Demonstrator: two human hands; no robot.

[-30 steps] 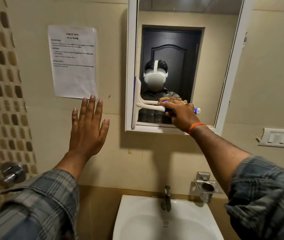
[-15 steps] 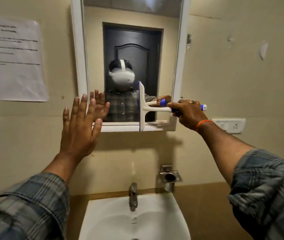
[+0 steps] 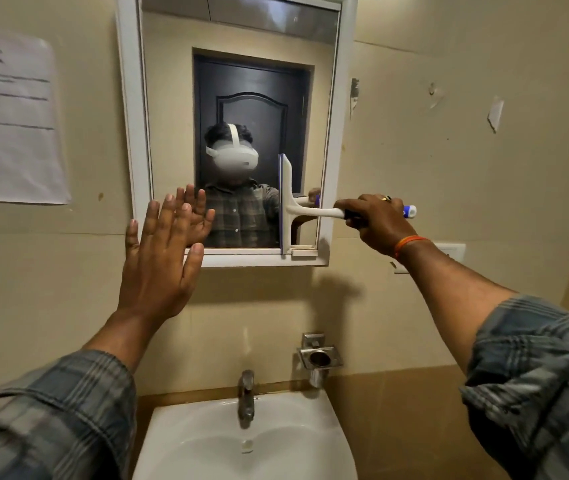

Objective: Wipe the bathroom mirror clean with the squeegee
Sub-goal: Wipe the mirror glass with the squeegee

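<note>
Head view, right hand [image 3: 376, 221] gripping squeegee [image 3: 288, 204] against mirror [image 3: 241, 64], left hand [image 3: 161, 268] flat, fingers spread, well apart.

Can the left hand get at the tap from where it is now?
Probably yes. The left hand is open, holds nothing and is raised by the mirror's lower left corner. The tap stands below it over the sink, with nothing between them.

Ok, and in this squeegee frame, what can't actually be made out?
- Sheet of paper, head view: print blurred, left edge cut off by the frame.
- Mirror: top cut off by the frame; streaks or wetness too faint to judge.
- Squeegee handle: middle hidden inside the right hand.
- Left hand: whether it touches the wall cannot be told.
</note>
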